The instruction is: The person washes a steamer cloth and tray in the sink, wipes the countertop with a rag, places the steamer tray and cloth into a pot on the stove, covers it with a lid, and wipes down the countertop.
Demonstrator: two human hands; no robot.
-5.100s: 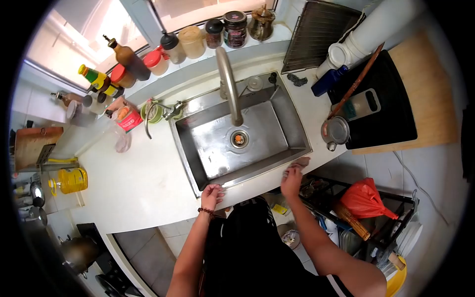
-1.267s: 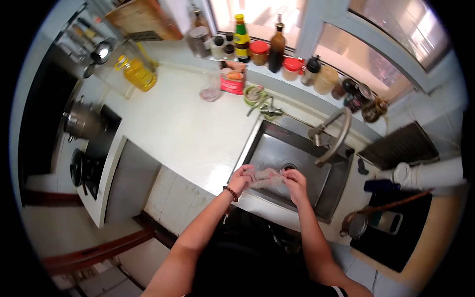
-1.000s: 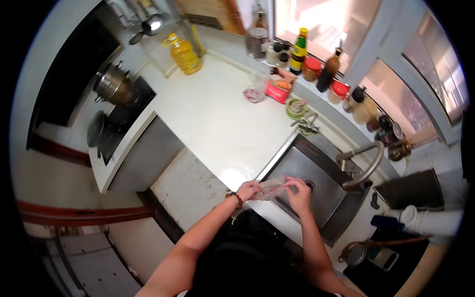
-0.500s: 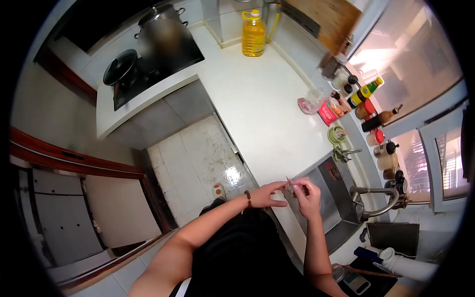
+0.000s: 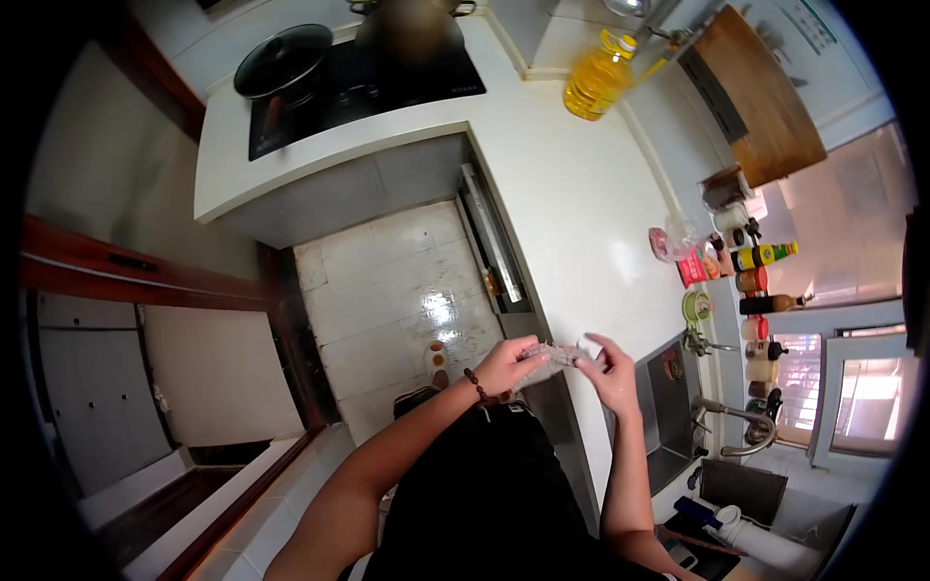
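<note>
A crumpled, see-through strip that looks like a thin plastic bag point(image 5: 556, 354) is stretched between my two hands, above the counter's front edge. My left hand point(image 5: 506, 365), with a beaded bracelet at the wrist, is closed on one end. The other end is pinched between the thumb and fingers of my right hand point(image 5: 612, 376). Whether anything lies inside the bag cannot be made out. Just right of my right hand is the steel sink point(image 5: 668, 412), with a curved faucet point(image 5: 741, 426) over it.
Along the window side stand a red packet point(image 5: 692, 267), a green cup point(image 5: 696, 307) and several seasoning bottles point(image 5: 765, 256). An oil jug point(image 5: 597, 79) is in the far corner of the white counter point(image 5: 591, 213). A lidded pan point(image 5: 284, 63) sits on the black stove point(image 5: 358, 92). Wet-looking tiles cover the floor.
My hands have spread apart and shifted from the sink's edge toward the counter's front edge, stretching the bag between them. My view has turned, so the stove and oil jug appear farther right.
</note>
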